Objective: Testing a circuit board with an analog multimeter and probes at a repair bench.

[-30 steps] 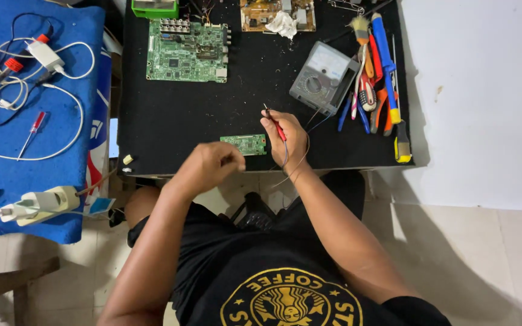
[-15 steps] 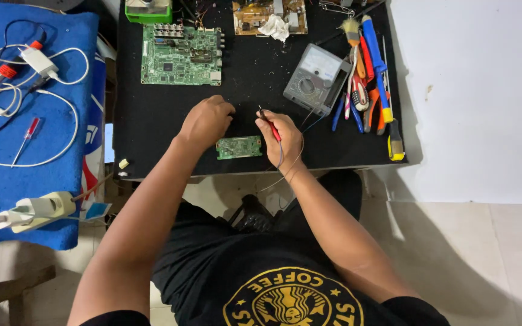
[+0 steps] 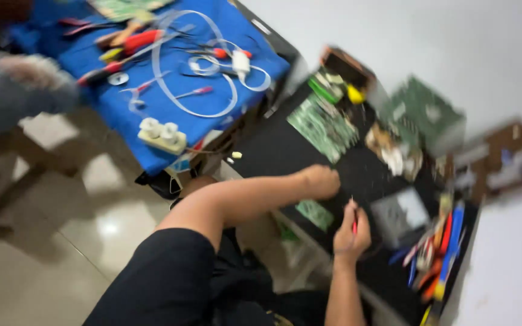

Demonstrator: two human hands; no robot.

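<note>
From the head camera, blurred, I see no readable labels. A blue cloth [image 3: 152, 115] lies at ten o'clock with a white looped cable [image 3: 182, 90]. My right hand [image 3: 351, 232] pinches a thin red-handled probe [image 3: 354, 223]. My left hand [image 3: 320, 181] is curled closed on the black mat [image 3: 273, 148], just above one small green circuit board [image 3: 315, 214]. A larger green board [image 3: 324, 127] lies at twelve.

My left hand [image 3: 320, 181] rests on the black table [image 3: 273, 148], my right hand [image 3: 351, 232] beside it; a small circuit board [image 3: 314, 213] lies between, probably at the table's edge.
</note>
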